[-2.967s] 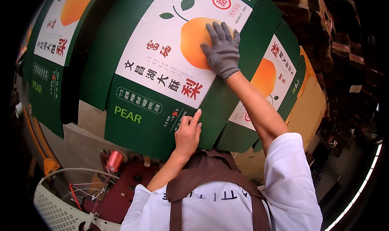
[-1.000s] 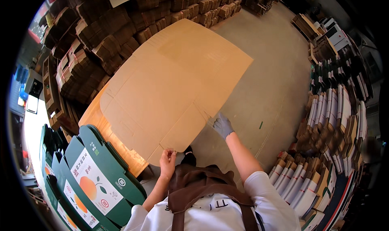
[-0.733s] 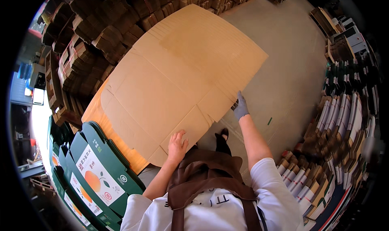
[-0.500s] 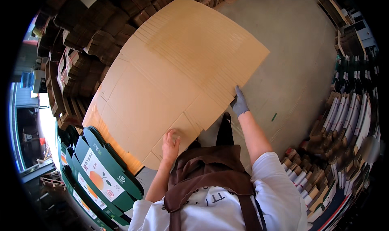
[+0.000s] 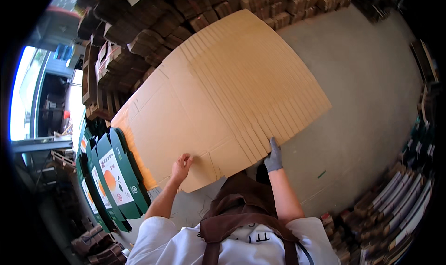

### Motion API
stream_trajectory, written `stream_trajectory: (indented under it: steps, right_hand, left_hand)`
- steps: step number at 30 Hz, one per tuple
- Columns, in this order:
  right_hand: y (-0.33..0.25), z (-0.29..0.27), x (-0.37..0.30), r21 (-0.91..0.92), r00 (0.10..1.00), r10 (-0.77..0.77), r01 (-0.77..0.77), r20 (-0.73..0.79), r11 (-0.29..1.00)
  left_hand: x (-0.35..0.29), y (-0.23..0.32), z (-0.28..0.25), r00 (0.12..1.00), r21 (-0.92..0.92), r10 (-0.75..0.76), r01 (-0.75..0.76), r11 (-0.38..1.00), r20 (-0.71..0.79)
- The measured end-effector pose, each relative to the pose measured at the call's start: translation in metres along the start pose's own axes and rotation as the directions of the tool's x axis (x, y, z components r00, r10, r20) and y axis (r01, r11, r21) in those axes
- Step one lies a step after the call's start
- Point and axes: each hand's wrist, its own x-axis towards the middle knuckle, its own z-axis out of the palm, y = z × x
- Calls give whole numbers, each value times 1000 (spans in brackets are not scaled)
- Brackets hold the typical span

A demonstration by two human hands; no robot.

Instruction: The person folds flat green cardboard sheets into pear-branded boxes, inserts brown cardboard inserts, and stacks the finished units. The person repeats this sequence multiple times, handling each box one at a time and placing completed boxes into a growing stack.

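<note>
A fanned stack of flat brown cardboard sheets (image 5: 204, 107) spreads in front of me, its staggered edges stepping toward the far right. My right hand (image 5: 274, 157), in a grey glove, grips the near right edge of these sheets, thumb on top and the other fingers hidden underneath. Over the near left part of the top sheet is my bare left hand (image 5: 181, 166). Its fingers are loosely curled, thumb a little apart, with nothing visible between them; whether it touches the cardboard I cannot tell. Orange material (image 5: 127, 130) shows along the sheets' left edge.
Green printed flattened cartons (image 5: 116, 174) stand at the left. Bundled brown cardboard (image 5: 204, 7) is piled along the back, and a wooden pallet (image 5: 100, 104) stands left of the sheets. More stacked flat cartons (image 5: 395, 200) line the right, beyond the grey floor (image 5: 367, 93).
The sheets' edges are more spread out in steps than before. My left hand has moved left across the top sheet. The view has turned, and my right hand keeps hold of the edge.
</note>
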Motion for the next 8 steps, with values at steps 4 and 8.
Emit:
stream_trajectory:
  steps: [4,8]
  right_hand:
    - [-2,-17,5,79,995,83,-87,54,993]
    - [-11,37,-9,119,968,6,-37,253,992]
  left_hand:
    - [139,-17,-45,956,7,216,-219,976,-198]
    - [299,-26,-88,927,148,203,-163,975,-316]
